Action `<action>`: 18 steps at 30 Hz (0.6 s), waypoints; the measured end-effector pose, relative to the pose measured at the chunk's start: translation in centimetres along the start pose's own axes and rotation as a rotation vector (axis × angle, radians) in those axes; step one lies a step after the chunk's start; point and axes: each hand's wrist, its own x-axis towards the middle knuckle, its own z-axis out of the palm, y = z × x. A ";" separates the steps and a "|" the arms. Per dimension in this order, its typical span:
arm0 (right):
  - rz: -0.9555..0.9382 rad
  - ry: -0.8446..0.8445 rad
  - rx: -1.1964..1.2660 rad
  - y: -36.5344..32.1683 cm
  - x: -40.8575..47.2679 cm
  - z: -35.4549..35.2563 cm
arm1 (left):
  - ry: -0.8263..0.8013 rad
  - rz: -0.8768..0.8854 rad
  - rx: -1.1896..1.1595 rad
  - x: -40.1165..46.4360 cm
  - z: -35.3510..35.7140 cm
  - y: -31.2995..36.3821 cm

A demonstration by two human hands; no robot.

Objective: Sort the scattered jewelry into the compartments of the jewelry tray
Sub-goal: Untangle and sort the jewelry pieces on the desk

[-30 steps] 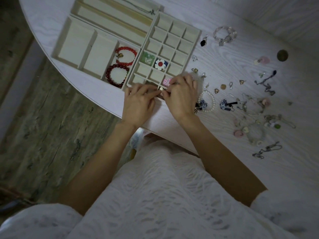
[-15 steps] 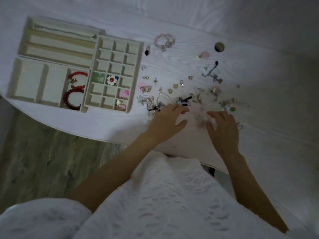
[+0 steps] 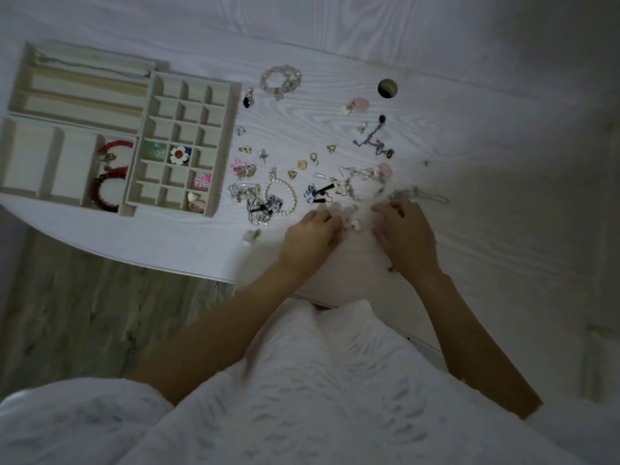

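We judged the job maybe a quarter done, w/ most pieces not yet sorted. In the jewelry tray [image 3: 231, 95] we saw two red bead bracelets [image 3: 109, 177] sharing one long compartment on the near left, a thin chain [image 3: 94, 66] in the far long slot, and in the small-cell grid a green piece [image 3: 155, 150], a white flower w/ red centre [image 3: 178, 154], a pink flower [image 3: 203, 180] and a pale shell-like piece [image 3: 196, 201] in the near-right corner cell. Most grid cells and the two wide near-left compartments looked empty.

Left to sort, approx. everything right of the tray on the white table [image 3: 486, 213]: a pearl bracelet [image 3: 283, 196] tangled w/ silver chains, a pale pink bead bracelet [image 3: 281, 80] farther off, a black drop pendant [image 3: 247, 100], small gold charms, a dark chain [image 3: 372, 139], plus a loose pink-green bit [image 3: 252, 235] near the table edge.

Our left hand [image 3: 310, 234] and right hand [image 3: 406, 233] both sat at the near side of the pile, fingers curled down onto small pale pieces between them. Blur there; we couldn't tell whether either hand actually held anything. Next pick prob. comes from that cluster.
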 end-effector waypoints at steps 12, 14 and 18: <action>-0.177 -0.081 0.158 -2.1 0.5 -0.4 | 0.049 0.044 -0.110 -0.6 -0.5 -0.4; -0.078 -0.068 0.343 -4.3 0.8 -1.4 | 0.067 -0.077 -0.333 -1.4 -2.4 -0.5; 0.003 -0.190 0.647 -10.1 3.4 -0.9 | 0.182 -0.402 -0.802 -3.9 -6.6 -3.2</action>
